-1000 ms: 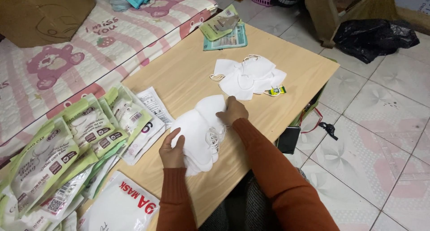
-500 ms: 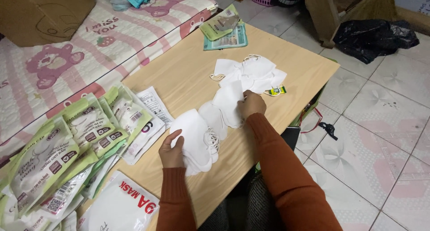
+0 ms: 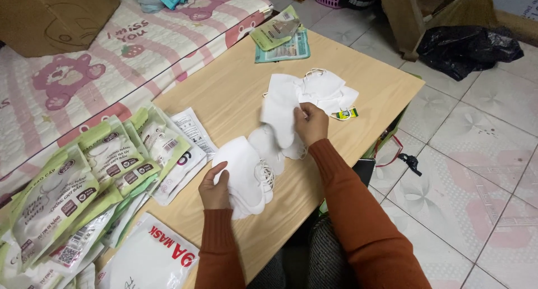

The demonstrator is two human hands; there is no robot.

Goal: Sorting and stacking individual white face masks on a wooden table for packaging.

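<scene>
Low wooden table (image 3: 235, 93) | one folded white face mask (image 3: 278, 111) is pinched in the right hand (image 3: 311, 122), beside the loose pile (image 3: 325, 90) | a stack (image 3: 244, 174) is gripped by the left hand (image 3: 216, 183) at the near edge | single-mask lifts, stack pinned, judged best.

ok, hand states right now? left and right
Left hand: closed on a stack of white masks on the table.
Right hand: pinching a single white mask, lifted off the pile.

Bare table (image 3: 235, 93) open ahead-left. Packets (image 3: 106, 166) crowd left edge. Mask pile (image 3: 325, 90) blocks far right; pouches (image 3: 280, 40) at far corner.
</scene>
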